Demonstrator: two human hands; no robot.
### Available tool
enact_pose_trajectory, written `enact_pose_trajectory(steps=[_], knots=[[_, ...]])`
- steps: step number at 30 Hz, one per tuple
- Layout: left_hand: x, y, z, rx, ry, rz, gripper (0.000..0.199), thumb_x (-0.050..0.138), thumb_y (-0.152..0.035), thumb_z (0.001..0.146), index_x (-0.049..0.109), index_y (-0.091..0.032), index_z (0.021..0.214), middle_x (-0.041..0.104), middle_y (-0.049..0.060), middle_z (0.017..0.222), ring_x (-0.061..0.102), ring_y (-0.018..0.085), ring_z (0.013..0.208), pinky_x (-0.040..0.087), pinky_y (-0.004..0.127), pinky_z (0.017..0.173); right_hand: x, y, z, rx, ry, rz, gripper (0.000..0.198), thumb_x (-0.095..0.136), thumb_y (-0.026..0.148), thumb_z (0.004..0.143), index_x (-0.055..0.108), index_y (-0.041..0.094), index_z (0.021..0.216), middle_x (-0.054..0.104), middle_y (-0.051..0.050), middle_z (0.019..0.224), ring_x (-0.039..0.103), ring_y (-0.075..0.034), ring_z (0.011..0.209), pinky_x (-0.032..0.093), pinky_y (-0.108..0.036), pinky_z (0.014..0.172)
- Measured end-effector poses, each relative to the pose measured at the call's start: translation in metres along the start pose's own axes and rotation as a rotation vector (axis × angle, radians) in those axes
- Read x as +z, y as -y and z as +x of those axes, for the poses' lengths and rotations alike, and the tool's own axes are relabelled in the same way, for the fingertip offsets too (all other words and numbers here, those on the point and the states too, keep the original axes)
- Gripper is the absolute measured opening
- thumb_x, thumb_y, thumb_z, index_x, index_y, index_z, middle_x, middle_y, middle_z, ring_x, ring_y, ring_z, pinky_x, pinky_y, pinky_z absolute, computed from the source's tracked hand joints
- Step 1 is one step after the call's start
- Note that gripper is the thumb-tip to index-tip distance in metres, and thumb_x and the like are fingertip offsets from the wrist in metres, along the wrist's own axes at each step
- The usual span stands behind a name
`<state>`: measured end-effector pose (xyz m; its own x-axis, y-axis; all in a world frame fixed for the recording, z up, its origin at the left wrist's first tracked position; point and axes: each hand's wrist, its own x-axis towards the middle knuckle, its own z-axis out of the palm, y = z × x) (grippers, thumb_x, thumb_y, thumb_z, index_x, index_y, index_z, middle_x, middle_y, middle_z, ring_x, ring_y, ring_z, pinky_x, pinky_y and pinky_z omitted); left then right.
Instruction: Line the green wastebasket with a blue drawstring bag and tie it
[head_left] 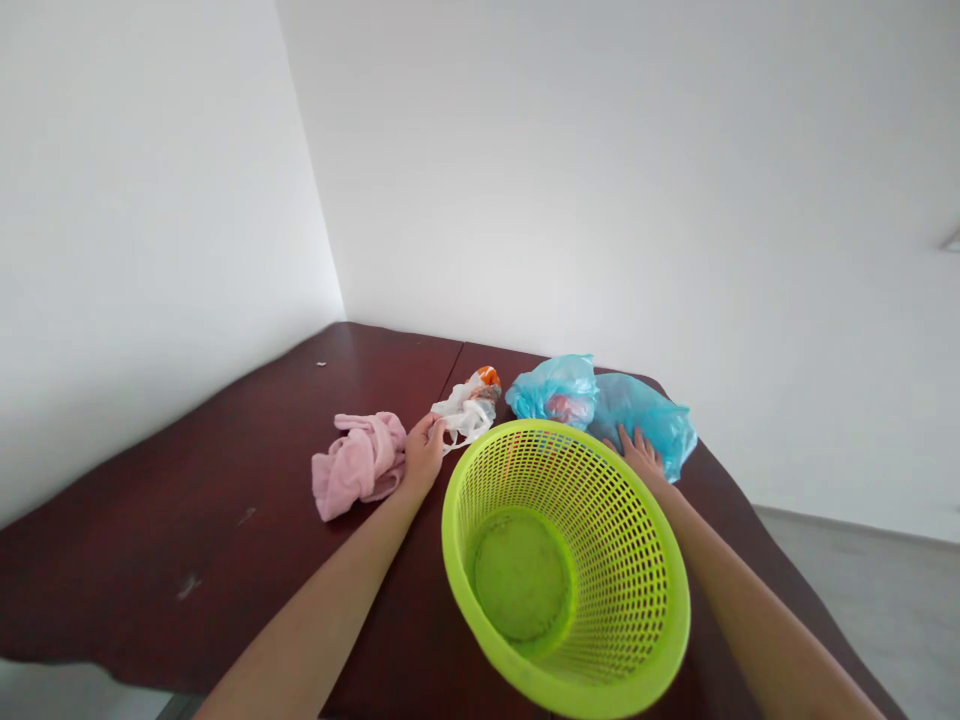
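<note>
Head view: dark red-brown table (225, 520) set into a corner of 2 white walls; lime green mesh basket (566, 565) standing near the front edge, tilted toward the camera, inside bare.

Left hand (422, 455) stretched out past the basket's left rim; fingers (433, 425) curled together and pinching the near edge of a crumpled white plastic bag (465, 410); bag lying on the table just behind the basket, something orange (488, 376) showing at its far end. Crumpled pink cloth (360, 462) just left of that hand, touching or nearly touching the wrist side; cannot tell which.

Right hand (639, 452) reaching behind the basket's right rim, partly hidden by it; fingers (636, 438) spread and laid flat on the right 1 of 2 light blue plastic bags (646, 412); no pinch visible. Second blue bag (553, 390) beside it to the left, bunched up, something reddish showing through, lying between the white bag and the flatter blue 1.

Small pale speck (321, 364) far back on the table near the left wall; grey floor (862, 570) visible at right beyond the table edge.
</note>
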<state>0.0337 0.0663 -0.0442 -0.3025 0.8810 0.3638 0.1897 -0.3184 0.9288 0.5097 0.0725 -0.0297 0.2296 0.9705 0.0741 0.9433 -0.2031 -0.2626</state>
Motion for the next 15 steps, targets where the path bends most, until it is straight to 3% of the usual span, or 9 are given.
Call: enact_pose_trajectory(steps=[4, 9, 13, 15], knots=[[0.001, 0.001, -0.003, 0.003, 0.031, 0.018, 0.028, 0.057, -0.042, 0.103, 0.06, -0.025, 0.081, 0.066, 0.002, 0.079, 0.061, 0.022, 0.078, 0.049, 0.033, 0.074, 0.018, -0.029, -0.049, -0.005, 0.008, -0.002, 0.09, 0.048, 0.055, 0.109, 0.043, 0.009, 0.185, 0.034, -0.034, 0.193, 0.033, -0.053, 0.182, 0.026, -0.08, 0.143], [0.0, -0.002, -0.01, 0.008, 0.09, 0.102, 0.027, 0.059, -0.039, 0.101, 0.055, -0.026, 0.077, 0.061, 0.002, 0.076, 0.056, 0.023, 0.079, 0.044, 0.034, 0.071, 0.033, -0.054, -0.129, -0.038, -0.074, 0.006, 0.088, 0.046, 0.055, 0.103, 0.042, 0.032, 0.188, 0.043, -0.017, 0.194, 0.032, -0.054, 0.183, 0.027, -0.079, 0.145], [-0.001, -0.007, -0.016, 0.022, 0.155, 0.204, 0.027, 0.063, -0.038, 0.098, 0.056, -0.027, 0.074, 0.061, 0.002, 0.075, 0.054, 0.024, 0.078, 0.041, 0.035, 0.072, 0.043, -0.06, -0.191, 0.073, -0.067, -0.025, 0.093, 0.037, 0.064, 0.109, 0.043, 0.017, 0.189, 0.03, -0.023, 0.199, 0.026, -0.052, 0.185, 0.023, -0.077, 0.147], [-0.003, -0.01, -0.02, 0.026, 0.178, 0.253, 0.026, 0.066, -0.036, 0.097, 0.057, -0.027, 0.074, 0.063, 0.003, 0.076, 0.055, 0.025, 0.078, 0.04, 0.036, 0.072, 0.048, -0.06, -0.215, 0.127, -0.115, -0.043, 0.093, 0.035, 0.066, 0.111, 0.044, 0.015, 0.188, 0.03, -0.023, 0.198, 0.029, -0.05, 0.185, 0.024, -0.077, 0.147]])
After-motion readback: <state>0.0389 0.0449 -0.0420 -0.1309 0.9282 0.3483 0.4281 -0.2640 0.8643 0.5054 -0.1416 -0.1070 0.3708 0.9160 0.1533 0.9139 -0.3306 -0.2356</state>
